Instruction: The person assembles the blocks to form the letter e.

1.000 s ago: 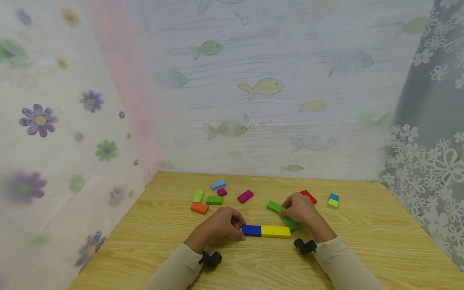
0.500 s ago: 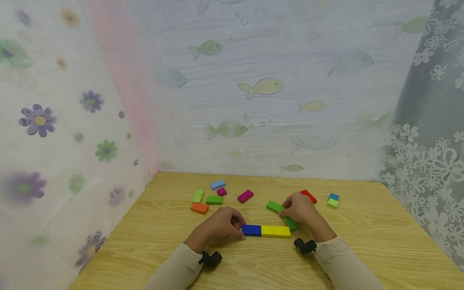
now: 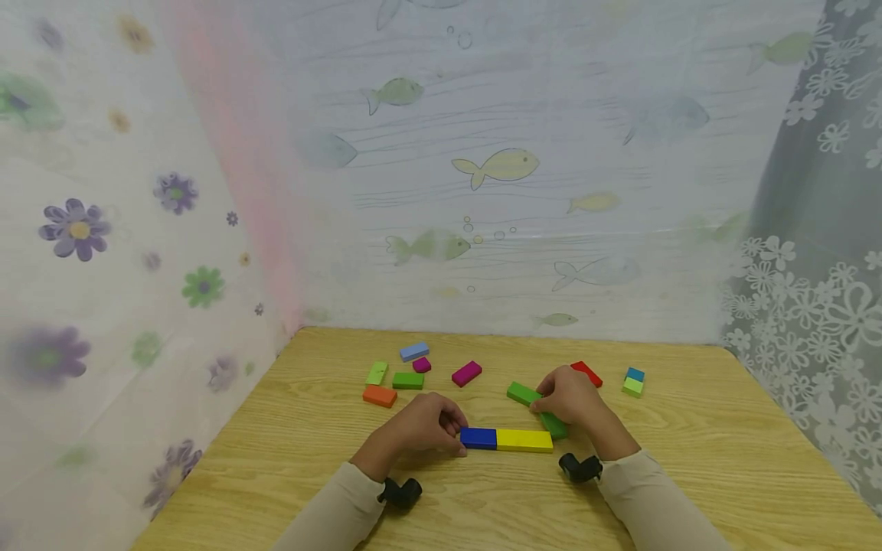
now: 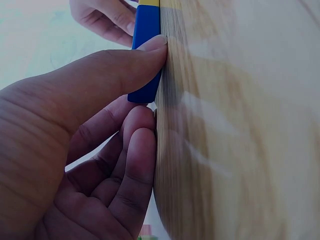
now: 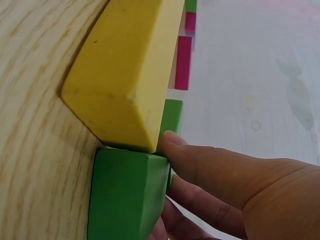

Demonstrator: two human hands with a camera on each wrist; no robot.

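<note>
A blue block (image 3: 478, 438) (image 4: 146, 30) lies end to end with a yellow block (image 3: 524, 440) (image 5: 125, 60). The left hand (image 3: 423, 423) (image 4: 85, 135) pinches the blue block's left end, thumb on the near side. The right hand (image 3: 570, 394) (image 5: 240, 185) has its thumb and fingers round a green block (image 3: 553, 425) (image 5: 120, 190) by the yellow block's right end. That thumb's tip lies near another green block (image 3: 524, 393) (image 5: 171, 114) just behind. The right hand's contact with the green blocks is partly hidden.
Behind the left hand lie orange (image 3: 380, 396), light green (image 3: 377, 373), green (image 3: 409, 380), pale blue (image 3: 414, 351) and magenta (image 3: 466, 373) blocks. A red block (image 3: 586, 373) is behind the right hand; farther right sits a blue and light-green pair (image 3: 633, 382). Patterned curtains (image 3: 510, 252) surround the table (image 3: 717, 428).
</note>
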